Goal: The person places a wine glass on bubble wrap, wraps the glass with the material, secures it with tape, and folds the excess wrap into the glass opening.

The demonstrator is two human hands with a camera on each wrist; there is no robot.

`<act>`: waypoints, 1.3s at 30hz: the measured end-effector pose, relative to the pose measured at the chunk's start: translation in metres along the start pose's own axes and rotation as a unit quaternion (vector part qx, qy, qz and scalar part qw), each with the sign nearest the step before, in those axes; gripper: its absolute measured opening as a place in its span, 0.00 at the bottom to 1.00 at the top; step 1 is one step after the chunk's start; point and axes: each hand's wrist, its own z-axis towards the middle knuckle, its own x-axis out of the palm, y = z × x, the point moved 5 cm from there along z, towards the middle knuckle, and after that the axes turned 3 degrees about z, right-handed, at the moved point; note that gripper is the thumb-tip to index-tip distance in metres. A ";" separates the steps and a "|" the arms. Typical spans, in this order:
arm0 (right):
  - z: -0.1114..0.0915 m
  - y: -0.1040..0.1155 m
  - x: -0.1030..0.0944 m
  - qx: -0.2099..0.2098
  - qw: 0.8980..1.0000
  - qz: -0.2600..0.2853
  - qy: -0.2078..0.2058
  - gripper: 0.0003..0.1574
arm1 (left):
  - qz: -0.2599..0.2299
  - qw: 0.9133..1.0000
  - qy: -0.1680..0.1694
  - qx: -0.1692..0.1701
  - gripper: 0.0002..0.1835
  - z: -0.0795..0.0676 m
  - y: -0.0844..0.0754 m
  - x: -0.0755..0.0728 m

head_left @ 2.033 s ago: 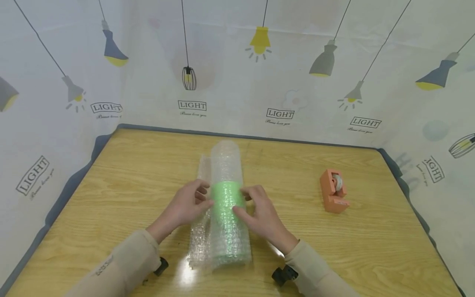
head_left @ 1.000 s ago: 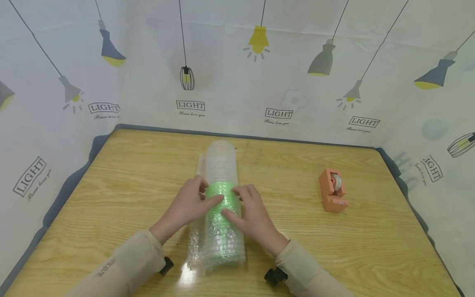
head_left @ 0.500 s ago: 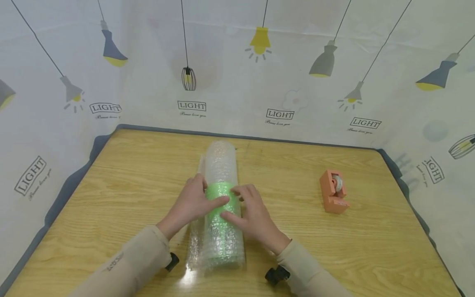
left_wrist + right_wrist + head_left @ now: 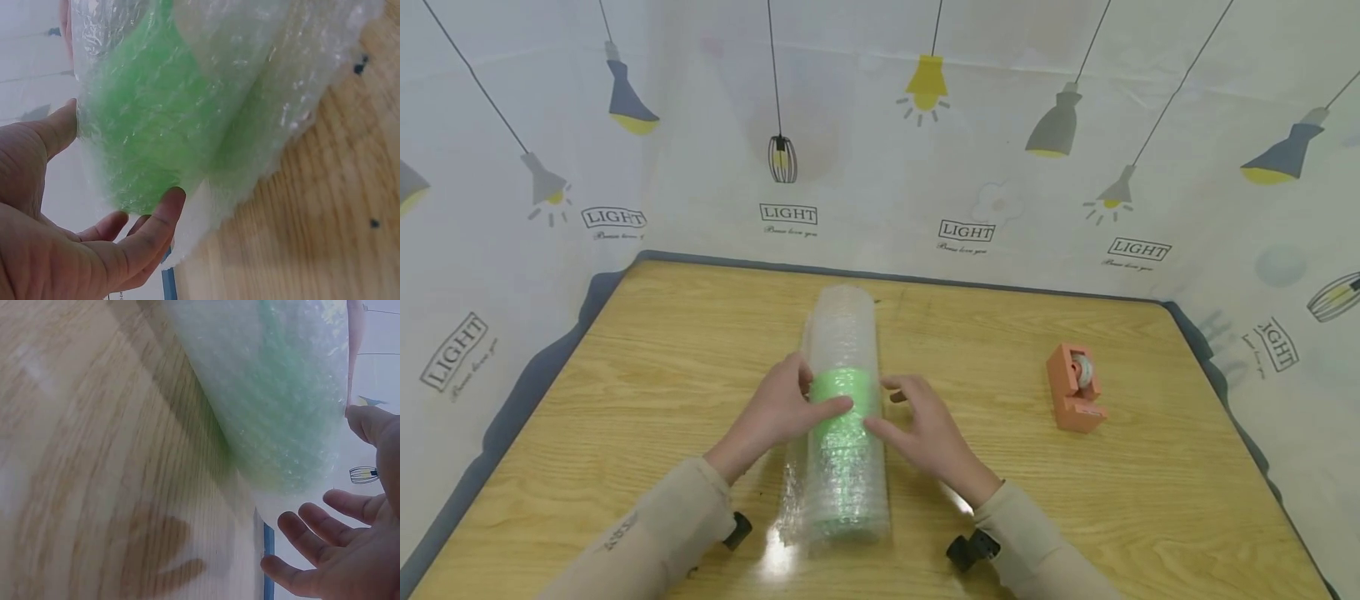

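The printed backdrop [image 4: 865, 150] is the largest thing here, standing behind and around the wooden surface [image 4: 985, 350]. The long bundle of bubble wrap [image 4: 846, 429] lies flat near the middle of that surface, one end towards the person and the other towards the backdrop, between the hands. A loose flap [image 4: 793, 492] of wrap lies along its left side, apparently unfastened, and a green item [image 4: 842, 385] shows through the layers; what it is cannot be told. The bundle looks light and bulky, with a soft skin that would dent under a hard pinch; the film may be a little slippery, and how stiff or fragile the core is stays hidden. It seems best taken at mid-length, over the green part, with broad, gentle pressure from both sides and some care for the flap, which could spring loose. The left hand [image 4: 782, 404] does roughly that: its thumb lies over the top while its bent fingers press the left side, a light, wide hold. The right hand [image 4: 931, 433] is more spread, thumb tip seeming to touch the wrap's right side, the other fingers apart from it, gripping nothing. Well off to the right stands an orange tape dispenser [image 4: 1064, 398], carrying a small roll of tape [image 4: 1082, 369].
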 end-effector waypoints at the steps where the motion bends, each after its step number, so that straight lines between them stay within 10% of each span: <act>1: 0.000 0.000 0.000 0.006 1.000 -0.001 0.005 0.34 | -0.001 1.000 0.002 -0.002 0.33 0.000 0.001 0.000; 26: -0.003 -0.004 0.015 0.031 0.989 0.105 0.097 0.37 | -0.018 1.000 0.025 -0.006 0.37 -0.006 0.021 -0.011; 39: -0.010 -0.009 0.009 0.027 0.988 0.139 0.066 0.34 | -0.064 0.997 0.048 0.007 0.37 -0.002 0.015 0.001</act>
